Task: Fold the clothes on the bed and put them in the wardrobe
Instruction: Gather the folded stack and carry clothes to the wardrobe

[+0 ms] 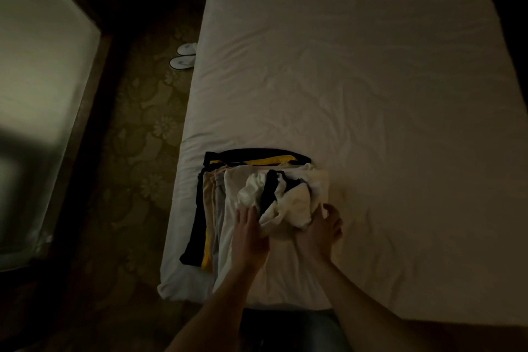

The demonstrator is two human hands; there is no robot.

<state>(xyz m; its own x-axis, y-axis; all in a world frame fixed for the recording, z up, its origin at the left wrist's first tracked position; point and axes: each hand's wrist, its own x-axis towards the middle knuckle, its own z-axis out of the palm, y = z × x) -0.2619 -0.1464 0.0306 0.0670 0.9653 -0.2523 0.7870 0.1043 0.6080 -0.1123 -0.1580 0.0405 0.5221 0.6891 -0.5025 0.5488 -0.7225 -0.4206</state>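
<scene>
One bed. One stack of folded clothes at its near left corner, with one crumpled white and black garment on top. Two white slippers on the floor, far left. Two hands at the stack.

A wide bed with a wrinkled white sheet filled most of the dim room. Left of the bed ran a dark carpet with a pale floral pattern. On that carpet, just beside the bed's left edge, lay a pair of white slippers. Further left of the bed stood a dark wooden frame around a pale, softly lit panel, perhaps a second mattress or frosted glass; the gloom left it unclear. Beyond the bed's far corners lay darkness.
</scene>
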